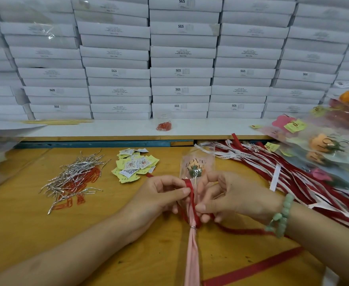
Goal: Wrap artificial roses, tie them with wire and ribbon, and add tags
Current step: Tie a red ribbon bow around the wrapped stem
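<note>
The wrapped rose lies between the hands, steadied for knotting. The left hand pinches a ribbon loop upright. The right hand pinches the other strand lower down, probably to cross it over. The tags wait just beyond the left hand, within reach.

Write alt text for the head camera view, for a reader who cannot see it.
Two hands tie a red ribbon around a wrapped rose on a yellow table: the left hand pinches a ribbon loop, the right hand holds the ribbon beside it. Wire ties, paper tags and loose ribbons lie nearby; white boxes are stacked behind.
</note>
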A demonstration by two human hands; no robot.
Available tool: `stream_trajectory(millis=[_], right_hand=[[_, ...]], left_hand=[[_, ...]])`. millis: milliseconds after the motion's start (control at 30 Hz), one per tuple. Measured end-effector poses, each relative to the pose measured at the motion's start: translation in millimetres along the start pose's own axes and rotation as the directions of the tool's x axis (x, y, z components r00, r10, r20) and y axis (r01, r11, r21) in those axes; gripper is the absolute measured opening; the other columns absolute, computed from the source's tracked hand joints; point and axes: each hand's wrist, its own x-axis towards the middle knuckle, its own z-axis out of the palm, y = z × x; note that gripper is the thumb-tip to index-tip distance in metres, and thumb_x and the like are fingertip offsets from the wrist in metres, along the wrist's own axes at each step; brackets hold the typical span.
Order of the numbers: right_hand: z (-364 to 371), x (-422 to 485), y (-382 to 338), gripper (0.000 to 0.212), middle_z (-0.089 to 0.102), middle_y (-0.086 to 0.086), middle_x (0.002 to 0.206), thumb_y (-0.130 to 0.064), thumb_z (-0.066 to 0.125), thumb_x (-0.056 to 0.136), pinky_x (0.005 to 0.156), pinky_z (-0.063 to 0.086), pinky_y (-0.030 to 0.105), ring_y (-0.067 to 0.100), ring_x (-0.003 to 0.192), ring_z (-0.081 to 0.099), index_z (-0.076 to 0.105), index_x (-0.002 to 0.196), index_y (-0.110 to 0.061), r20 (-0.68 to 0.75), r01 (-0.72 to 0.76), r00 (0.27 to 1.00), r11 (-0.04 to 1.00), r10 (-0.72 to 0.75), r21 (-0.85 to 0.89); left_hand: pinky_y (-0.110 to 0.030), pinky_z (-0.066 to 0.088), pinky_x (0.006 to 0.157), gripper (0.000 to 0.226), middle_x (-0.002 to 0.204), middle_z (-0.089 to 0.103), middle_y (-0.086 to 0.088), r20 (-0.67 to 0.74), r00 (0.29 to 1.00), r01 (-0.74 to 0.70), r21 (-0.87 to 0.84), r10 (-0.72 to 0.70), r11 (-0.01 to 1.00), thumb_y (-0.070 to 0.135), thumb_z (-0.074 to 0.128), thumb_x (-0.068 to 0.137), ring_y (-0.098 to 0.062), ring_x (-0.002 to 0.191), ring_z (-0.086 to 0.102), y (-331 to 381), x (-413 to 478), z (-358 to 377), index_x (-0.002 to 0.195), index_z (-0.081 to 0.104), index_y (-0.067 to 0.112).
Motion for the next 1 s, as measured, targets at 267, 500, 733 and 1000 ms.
stream_trajectory(millis=[267, 500, 733, 1000], right_hand=[[6, -1, -2, 0.029, 0.071, 0.002, 0.067, -0.013, 0.080, 0.074, 0.068, 0.050, 0.026, 0.014, 0.065, 0.064, 0.060, 0.094, -0.007, -0.297, 0.104, 0.945, 0.986, -0.138, -0.128], [8, -4, -9, 0.026, 0.075, 0.006, 0.083, -0.002, 0.074, 0.077, 0.065, 0.057, 0.027, 0.014, 0.076, 0.070, 0.066, 0.101, -0.007, -0.175, 0.007, 0.985, 0.998, 0.004, 0.065], [17, -3, -1, 0.033, 0.069, 0.000, 0.075, -0.012, 0.084, 0.070, 0.062, 0.053, 0.026, 0.014, 0.062, 0.066, 0.061, 0.093, -0.018, -0.318, 0.079, 0.939, 0.981, -0.134, -0.179], [23, 0, 11, 0.030, 0.070, -0.010, 0.082, -0.005, 0.068, 0.080, 0.056, 0.040, 0.006, 0.001, 0.067, 0.061, 0.058, 0.099, -0.026, -0.318, 0.235, 0.849, 0.841, -0.421, -0.487]], left_hand=[[-0.018, 0.044, 0.045, 0.023, 0.070, 0.070, -0.010, -0.061, 0.998, -0.026, 0.042, 0.028, 0.999, 0.027, 0.082, 0.061, -0.014, 0.055, 0.057, 0, 0, 1, 0.075, 0.073, 0.011], [-0.018, 0.039, 0.038, 0.023, 0.072, 0.072, -0.014, -0.123, 0.991, -0.053, 0.059, 0.060, 0.997, 0.027, 0.084, 0.057, -0.017, 0.046, 0.051, -1, 0, 1, 0.068, 0.070, 0.013], [-0.017, 0.039, 0.039, 0.022, 0.073, 0.073, -0.008, -0.115, 0.991, -0.059, 0.052, 0.065, 0.997, 0.029, 0.089, 0.055, -0.010, 0.042, 0.050, 1, -1, 1, 0.065, 0.071, 0.019], [-0.018, 0.048, 0.051, 0.013, 0.073, 0.072, -0.008, -0.034, 0.997, -0.072, 0.073, 0.074, 0.995, 0.019, 0.084, 0.060, -0.013, 0.060, 0.063, 4, -3, 4, 0.066, 0.073, 0.018]])
